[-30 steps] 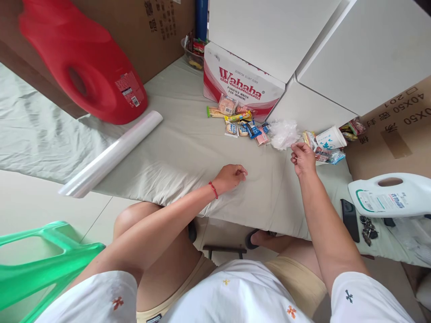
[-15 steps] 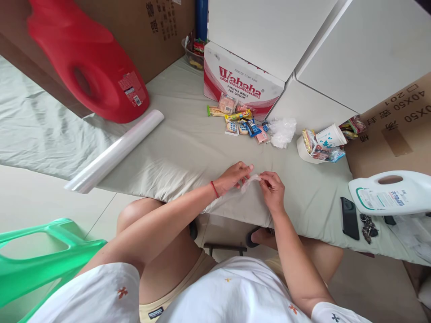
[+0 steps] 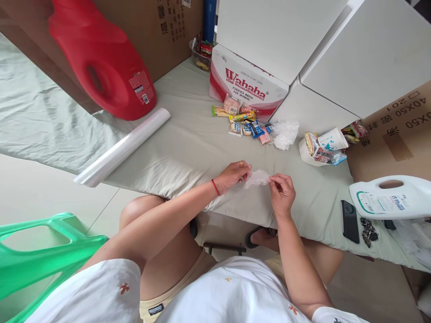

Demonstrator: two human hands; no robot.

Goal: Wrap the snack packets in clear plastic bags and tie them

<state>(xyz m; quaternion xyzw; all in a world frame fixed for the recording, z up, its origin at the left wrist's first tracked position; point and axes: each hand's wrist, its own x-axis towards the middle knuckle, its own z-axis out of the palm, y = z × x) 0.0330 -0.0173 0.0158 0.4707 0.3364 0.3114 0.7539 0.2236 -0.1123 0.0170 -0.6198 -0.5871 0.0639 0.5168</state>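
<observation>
A small clear plastic bag (image 3: 257, 178) is stretched between my two hands, just above the grey-green cloth (image 3: 188, 148) that covers the table. My left hand (image 3: 234, 175), with a red string at the wrist, pinches the bag's left edge. My right hand (image 3: 282, 194) pinches its right edge. Beyond my hands lies a heap of small wrapped snacks (image 3: 244, 121) with a crumpled pile of clear bags (image 3: 284, 133) beside it.
A Wahaha carton (image 3: 247, 85) and white boxes (image 3: 336, 54) stand at the back. A roll of clear film (image 3: 124, 146) and a red jug (image 3: 104, 58) lie to the left. Right: paper cups with snacks (image 3: 325, 146), a white jug (image 3: 390, 197), a phone (image 3: 349, 221), keys (image 3: 368, 231). A green stool (image 3: 43, 255) stands lower left.
My right hand came back from the pile of clear bags with one bag. Both hands met over the cloth and now pull the bag wider apart.
</observation>
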